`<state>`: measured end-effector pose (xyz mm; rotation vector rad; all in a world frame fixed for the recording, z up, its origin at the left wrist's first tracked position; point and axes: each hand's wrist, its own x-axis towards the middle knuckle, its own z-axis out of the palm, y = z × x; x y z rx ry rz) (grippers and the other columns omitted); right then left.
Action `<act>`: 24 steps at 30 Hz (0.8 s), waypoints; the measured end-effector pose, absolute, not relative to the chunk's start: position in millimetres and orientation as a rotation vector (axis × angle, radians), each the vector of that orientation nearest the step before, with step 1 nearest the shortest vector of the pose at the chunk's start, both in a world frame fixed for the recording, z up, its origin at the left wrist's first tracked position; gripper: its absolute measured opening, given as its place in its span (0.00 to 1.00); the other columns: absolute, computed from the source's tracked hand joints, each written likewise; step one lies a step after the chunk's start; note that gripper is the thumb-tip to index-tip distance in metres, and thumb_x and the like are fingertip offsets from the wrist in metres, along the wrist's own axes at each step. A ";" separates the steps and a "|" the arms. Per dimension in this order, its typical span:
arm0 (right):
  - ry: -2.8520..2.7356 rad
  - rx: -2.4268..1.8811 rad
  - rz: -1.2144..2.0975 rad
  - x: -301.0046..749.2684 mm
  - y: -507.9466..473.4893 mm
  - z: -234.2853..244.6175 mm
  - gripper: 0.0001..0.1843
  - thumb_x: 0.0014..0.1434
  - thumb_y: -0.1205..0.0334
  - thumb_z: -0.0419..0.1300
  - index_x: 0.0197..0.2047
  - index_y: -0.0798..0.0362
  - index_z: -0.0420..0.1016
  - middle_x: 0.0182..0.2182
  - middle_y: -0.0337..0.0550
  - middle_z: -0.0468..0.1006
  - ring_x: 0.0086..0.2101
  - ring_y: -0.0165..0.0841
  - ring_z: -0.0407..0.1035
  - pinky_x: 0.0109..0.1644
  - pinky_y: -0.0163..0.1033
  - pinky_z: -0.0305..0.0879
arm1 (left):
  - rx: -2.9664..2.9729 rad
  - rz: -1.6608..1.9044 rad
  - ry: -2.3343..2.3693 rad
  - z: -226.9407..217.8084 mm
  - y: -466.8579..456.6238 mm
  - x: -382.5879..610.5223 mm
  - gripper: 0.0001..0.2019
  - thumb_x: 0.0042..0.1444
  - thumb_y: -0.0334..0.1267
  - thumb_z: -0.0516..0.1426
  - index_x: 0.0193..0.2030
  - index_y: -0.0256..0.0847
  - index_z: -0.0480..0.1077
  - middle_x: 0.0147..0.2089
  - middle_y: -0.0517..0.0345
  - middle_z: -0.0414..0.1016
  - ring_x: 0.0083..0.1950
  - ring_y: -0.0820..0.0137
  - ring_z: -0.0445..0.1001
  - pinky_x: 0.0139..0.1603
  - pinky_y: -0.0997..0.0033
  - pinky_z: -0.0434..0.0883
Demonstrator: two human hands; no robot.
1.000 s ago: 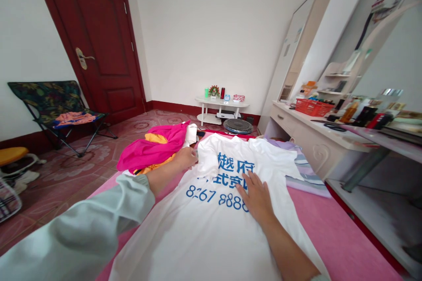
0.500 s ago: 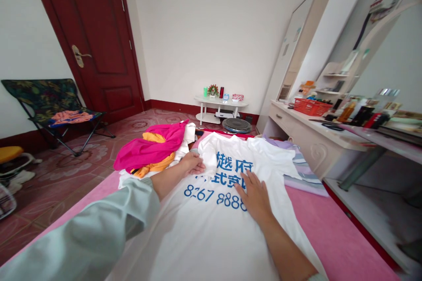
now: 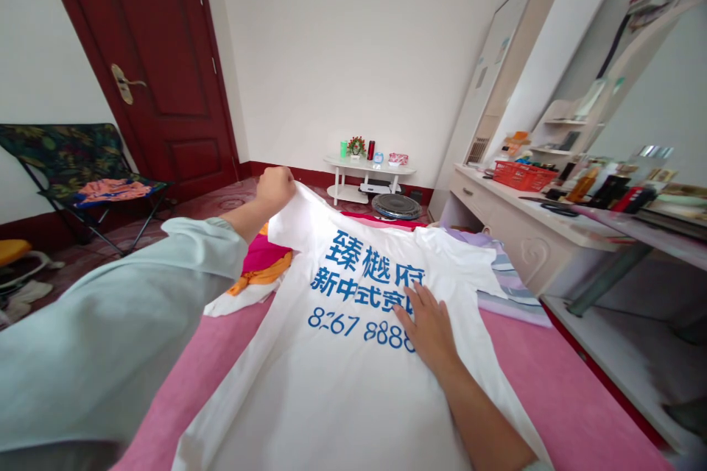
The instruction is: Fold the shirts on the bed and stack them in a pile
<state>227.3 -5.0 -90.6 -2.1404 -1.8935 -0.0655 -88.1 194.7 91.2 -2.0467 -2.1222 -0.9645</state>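
A: Hands?
B: Left hand (image 3: 276, 188) closed, gripping the raised sleeve of the white T-shirt (image 3: 331, 383). Right hand (image 3: 431, 327) flat on the blue lettering (image 3: 331, 283) — fingers slightly spread.
A: T-shirt's position?
B: Laid out on pink cloth (image 3: 552, 375) — bright clothes (image 3: 262, 265) beside it, leftward.

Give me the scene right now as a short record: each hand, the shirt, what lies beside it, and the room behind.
Left hand: closed on a raised sleeve
Right hand: flat on the shirt, covering part of the print
White T-shirt: spread out, blue print facing up
Surface: pink cover
Left of shirt: magenta and orange clothes, partly hidden
Right of shirt: striped cloth; farther right, dresser with red basket
Background: dark red door, folding chair
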 end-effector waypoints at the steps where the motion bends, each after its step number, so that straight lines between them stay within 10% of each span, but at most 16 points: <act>1: -1.895 -2.142 -0.061 227.2 -5.1 -90.7 0.31 0.63 0.44 0.42 0.63 0.51 0.59 0.66 0.46 0.53 0.64 0.42 0.44 0.64 0.55 0.42 | -2.041 -0.872 -2.053 85.2 196.8 -89.5 0.10 0.57 0.30 0.52 0.44 0.32 0.71 0.45 0.41 0.75 0.49 0.57 0.73 0.51 0.57 0.69; 9: -1.899 -2.132 -0.074 228.2 -4.8 -92.3 0.31 0.64 0.44 0.41 0.64 0.50 0.59 0.66 0.45 0.52 0.64 0.41 0.43 0.64 0.55 0.42 | -2.189 -0.691 -1.805 16.5 174.0 -64.7 0.27 0.56 0.30 0.54 0.63 0.35 0.55 0.62 0.39 0.60 0.65 0.52 0.55 0.63 0.50 0.53; 13: -1.903 -2.123 -0.084 229.1 -4.6 -94.0 0.31 0.64 0.44 0.41 0.64 0.50 0.59 0.66 0.45 0.52 0.64 0.42 0.44 0.64 0.55 0.43 | -2.407 -0.601 -1.342 -16.2 144.0 -43.7 0.20 0.59 0.35 0.52 0.58 0.42 0.64 0.67 0.48 0.55 0.70 0.59 0.46 0.69 0.54 0.39; 20: -1.944 -2.124 -0.225 221.5 -3.6 -82.8 0.26 0.64 0.47 0.43 0.57 0.50 0.68 0.61 0.48 0.63 0.61 0.44 0.51 0.64 0.56 0.41 | -2.452 -0.625 -1.511 -87.7 117.2 -39.9 0.18 0.61 0.42 0.49 0.55 0.43 0.69 0.60 0.48 0.66 0.67 0.57 0.55 0.69 0.50 0.43; 24: -2.053 -1.990 -0.308 220.7 28.5 -59.0 0.23 0.64 0.50 0.45 0.38 0.52 0.78 0.49 0.51 0.72 0.54 0.44 0.59 0.63 0.51 0.44 | -2.359 -0.804 -1.529 -80.7 117.7 -42.7 0.21 0.59 0.39 0.52 0.59 0.41 0.65 0.67 0.46 0.56 0.69 0.56 0.49 0.68 0.51 0.46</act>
